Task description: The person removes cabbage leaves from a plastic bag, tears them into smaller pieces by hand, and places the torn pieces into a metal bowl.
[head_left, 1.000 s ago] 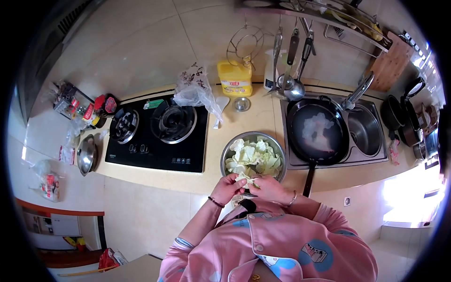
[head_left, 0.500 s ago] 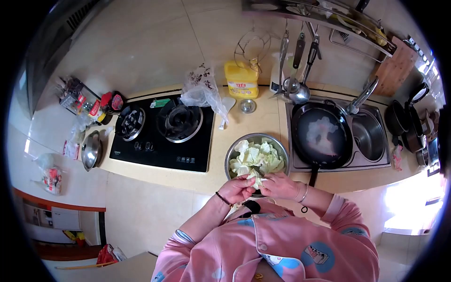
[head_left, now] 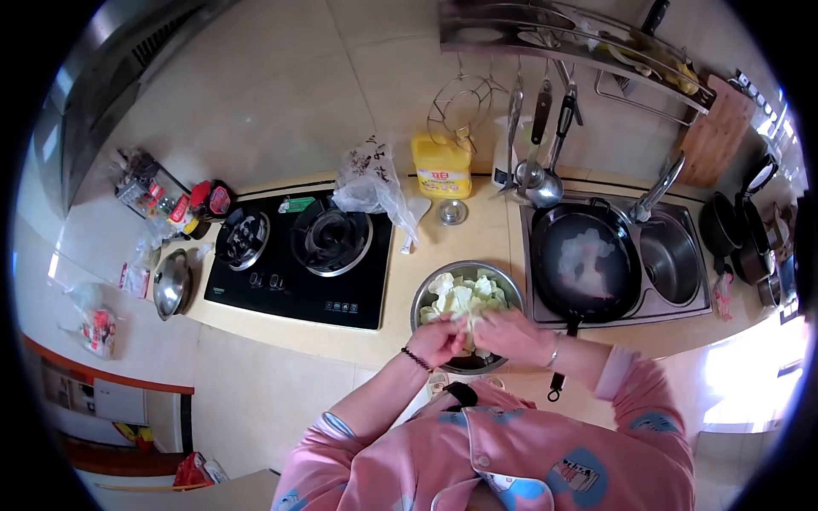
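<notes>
Pale green cabbage leaf pieces (head_left: 467, 292) fill a steel bowl (head_left: 417, 294) at the counter's front edge. Over the bowl's near side, my left hand (head_left: 436, 341) pinches a cabbage leaf (head_left: 463, 327) between thumb and fingers. My right hand (head_left: 516, 337), slightly blurred, is closed on the same leaf from the other side, close against the left. Part of that leaf is hidden by the fingers. A dark beaded bracelet circles my left wrist, and a bangle my right.
Right of the bowl, a black frying pan (head_left: 555, 255) with some liquid sits over the sink (head_left: 700, 294), its handle pointing toward me. A black gas stove (head_left: 294, 300) lies left. Behind are a plastic bag (head_left: 366, 183), yellow jug (head_left: 441, 166) and hanging ladle (head_left: 545, 189).
The view has tilted, so the counter sits slightly lower. My hands have come further over the bowl with the leaf between them, and the right hand has turned more palm-down.
</notes>
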### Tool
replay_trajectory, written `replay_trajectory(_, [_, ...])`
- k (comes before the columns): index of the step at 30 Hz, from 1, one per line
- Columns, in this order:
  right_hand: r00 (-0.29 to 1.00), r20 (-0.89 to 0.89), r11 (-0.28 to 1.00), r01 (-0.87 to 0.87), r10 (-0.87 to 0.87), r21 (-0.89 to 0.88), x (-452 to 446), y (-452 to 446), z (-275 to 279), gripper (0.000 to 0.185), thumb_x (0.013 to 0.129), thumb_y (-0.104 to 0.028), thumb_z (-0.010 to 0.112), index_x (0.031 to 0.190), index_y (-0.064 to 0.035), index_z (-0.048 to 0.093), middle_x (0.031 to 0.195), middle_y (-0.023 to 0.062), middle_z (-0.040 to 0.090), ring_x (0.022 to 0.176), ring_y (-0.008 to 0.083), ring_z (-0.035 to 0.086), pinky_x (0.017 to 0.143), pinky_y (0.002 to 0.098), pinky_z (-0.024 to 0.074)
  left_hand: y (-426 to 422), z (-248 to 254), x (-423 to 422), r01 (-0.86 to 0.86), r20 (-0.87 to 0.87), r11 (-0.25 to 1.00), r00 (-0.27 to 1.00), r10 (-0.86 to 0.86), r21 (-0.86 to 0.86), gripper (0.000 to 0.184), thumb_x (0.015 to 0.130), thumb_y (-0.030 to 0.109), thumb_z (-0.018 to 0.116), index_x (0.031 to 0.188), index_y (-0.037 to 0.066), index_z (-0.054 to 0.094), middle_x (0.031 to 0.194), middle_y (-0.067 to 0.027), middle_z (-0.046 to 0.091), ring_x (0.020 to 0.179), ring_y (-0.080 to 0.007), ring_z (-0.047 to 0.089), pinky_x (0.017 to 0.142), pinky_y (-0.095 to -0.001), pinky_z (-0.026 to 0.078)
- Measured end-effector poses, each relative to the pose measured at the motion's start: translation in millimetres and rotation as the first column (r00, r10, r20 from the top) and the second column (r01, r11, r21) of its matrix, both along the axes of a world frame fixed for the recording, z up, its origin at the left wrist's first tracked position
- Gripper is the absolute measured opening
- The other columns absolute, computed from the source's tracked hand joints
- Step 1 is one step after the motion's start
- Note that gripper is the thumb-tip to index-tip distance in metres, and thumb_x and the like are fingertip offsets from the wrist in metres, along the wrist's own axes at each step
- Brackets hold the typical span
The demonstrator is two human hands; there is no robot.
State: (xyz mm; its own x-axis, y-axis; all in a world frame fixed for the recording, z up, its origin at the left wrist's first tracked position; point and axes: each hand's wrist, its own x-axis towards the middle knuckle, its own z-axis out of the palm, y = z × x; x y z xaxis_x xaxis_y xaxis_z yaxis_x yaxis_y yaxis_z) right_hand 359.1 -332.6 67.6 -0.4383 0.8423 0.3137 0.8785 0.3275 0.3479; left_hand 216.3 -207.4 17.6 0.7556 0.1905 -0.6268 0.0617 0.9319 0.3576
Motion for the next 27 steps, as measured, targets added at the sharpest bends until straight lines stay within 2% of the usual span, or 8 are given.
replay_trajectory(5, [0.702,-0.688,0.933,0.345,-0.183,0.105,-34.8,8.9,-31.3,0.013,0.072,-0.009,0.060,0.069,-0.0047,0.048,0.065,0.0107,0.047,0.059,0.0265,0.052,0.051,0.0351,0.0445,-9.5,-8.0,8.3,-0.178,0.079,0.982,0.980,0.183,-0.066,0.010,0.085,0.011,0.058,0.093,0.007,0.053,0.074,-0.0002,0.054,0.054,-0.0049,0.048,0.041,-0.0134,0.038])
replay_trajectory(10, [0.924,-0.382,0.983,0.066,0.005,0.174,-3.3,-9.2,-40.5,0.015,0.067,-0.016,0.056,0.081,-0.0123,0.053,0.080,-0.0001,0.049,0.078,0.0115,0.052,0.054,0.0234,0.0440,-3.6,-7.0,-4.5,0.015,0.038,0.949,0.999,-0.004,-0.315,0.009,0.086,0.011,0.057,0.093,0.006,0.053,0.070,0.0016,0.049,0.052,-0.0044,0.043,0.040,-0.0138,0.036])
replay_trajectory(12, [0.850,-0.496,0.973,-0.228,0.176,-0.045,6.2,-11.8,-23.8,0.017,0.068,-0.014,0.057,0.083,-0.0092,0.053,0.081,0.0024,0.050,0.073,0.0128,0.054,0.053,0.0235,0.0447,2.1,-5.9,-9.3,0.260,0.147,0.953,0.960,-0.238,-0.155,0.012,0.085,0.009,0.058,0.096,0.005,0.052,0.068,0.0016,0.049,0.051,-0.0052,0.044,0.039,-0.0159,0.033])
replay_trajectory(14, [0.887,-0.333,0.938,-0.347,0.319,-0.025,8.5,-7.3,-11.3,0.015,0.068,-0.013,0.058,0.080,-0.0056,0.051,0.081,0.0053,0.051,0.067,0.0156,0.055,0.052,0.0267,0.0461,3.7,-5.0,-6.6,0.373,0.186,0.925,0.916,-0.356,-0.065,0.014,0.085,0.008,0.058,0.097,0.005,0.051,0.068,0.0016,0.049,0.051,-0.0057,0.044,0.039,-0.0169,0.032])
replay_trajectory(16, [0.806,-0.544,0.885,-0.408,0.234,-0.223,9.8,-4.8,-13.1,0.013,0.071,-0.014,0.058,0.076,-0.0058,0.049,0.082,0.0065,0.051,0.063,0.0167,0.054,0.052,0.0283,0.0469,4.2,-3.1,0.0,0.457,-0.077,0.882,0.889,-0.450,0.119,0.014,0.085,0.008,0.058,0.096,0.005,0.050,0.065,0.0013,0.050,0.049,-0.0062,0.045,0.039,-0.0172,0.031])
replay_trajectory(22, [0.875,-0.420,0.909,-0.356,0.242,-0.217,8.8,-22.7,-0.7,0.012,0.073,-0.018,0.055,0.073,-0.0082,0.048,0.074,0.0046,0.045,0.063,0.0152,0.051,0.052,0.0275,0.0467,18.4,-16.2,-17.4,0.241,-0.015,0.970,0.970,-0.241,-0.018,0.011,0.086,0.012,0.058,0.092,0.005,0.053,0.064,-0.0007,0.049,0.048,-0.0071,0.045,0.039,-0.0181,0.033])
replay_trajectory(24, [0.868,-0.455,0.945,-0.292,0.199,-0.144,10.0,-31.6,-4.8,0.012,0.072,-0.017,0.055,0.076,-0.0090,0.048,0.072,0.0027,0.041,0.067,0.0140,0.052,0.055,0.0273,0.0464,28.3,-26.9,-25.8,-0.106,-0.106,0.977,0.986,0.126,0.183,0.011,0.087,0.014,0.057,0.091,0.004,0.055,0.065,-0.0019,0.051,0.047,-0.0080,0.045,0.041,-0.0186,0.035])
replay_trajectory(27, [0.926,-0.091,0.930,0.358,-0.365,-0.089,11.4,-34.7,-23.6,0.021,0.073,-0.013,0.053,0.093,-0.0080,0.051,0.088,0.0025,0.047,0.081,0.0170,0.054,0.059,0.0319,0.0491,-23.3,-20.5,-1.4,0.409,-0.367,0.542,0.910,-0.191,0.734,0.029,0.085,0.029,0.059,0.094,0.001,0.059,0.079,-0.0083,0.060,0.064,-0.0130,0.059,0.052,-0.0245,0.047])
